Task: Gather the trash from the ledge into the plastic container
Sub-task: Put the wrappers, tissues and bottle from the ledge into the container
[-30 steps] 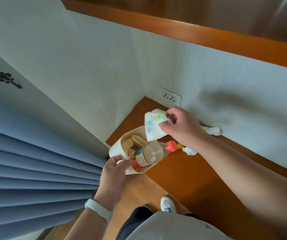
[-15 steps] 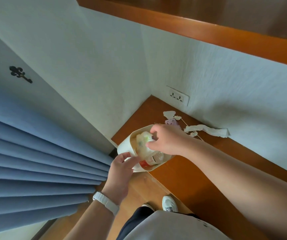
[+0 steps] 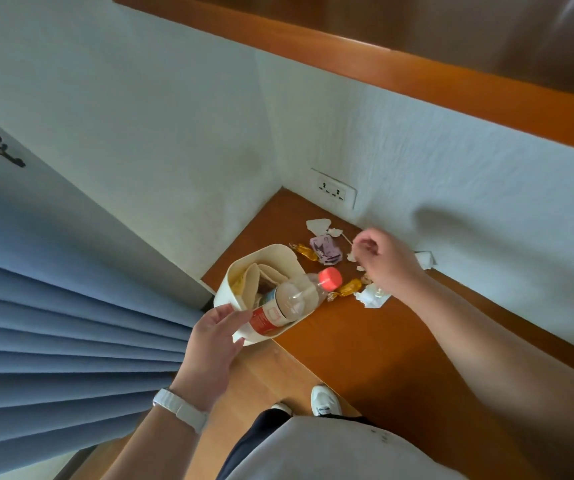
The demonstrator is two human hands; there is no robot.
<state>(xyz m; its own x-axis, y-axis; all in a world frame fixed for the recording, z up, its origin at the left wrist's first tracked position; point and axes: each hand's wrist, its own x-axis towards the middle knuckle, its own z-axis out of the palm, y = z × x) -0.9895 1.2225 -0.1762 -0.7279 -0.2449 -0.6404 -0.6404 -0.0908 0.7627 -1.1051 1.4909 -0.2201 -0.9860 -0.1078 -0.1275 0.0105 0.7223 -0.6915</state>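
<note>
I hold a cream plastic container [image 3: 227,276] at the ledge's left end, my left hand [image 3: 214,344] gripping its near rim. Inside lie paper pieces and a clear bottle [image 3: 290,301] with a red cap [image 3: 329,278] sticking out over the rim. My right hand [image 3: 387,266] hovers with curled fingers over the ledge to the right, thumb and forefinger close together near a thin white stick. Loose trash lies on the ledge: a white scrap [image 3: 318,225], a purple wrapper [image 3: 327,252], two gold wrappers [image 3: 304,251] [image 3: 346,287], and a crumpled tissue [image 3: 370,298].
The wooden ledge [image 3: 365,344] runs along a white wall with a socket [image 3: 335,194]. Another white tissue [image 3: 424,259] lies against the wall behind my right hand. Blue curtain folds [image 3: 53,341] hang at the left. My shoe [image 3: 325,400] stands on the wooden floor below.
My right hand pushed the printed white wrapper into the container, let it go and moved right over the remaining scraps. The left hand kept hold of the container.
</note>
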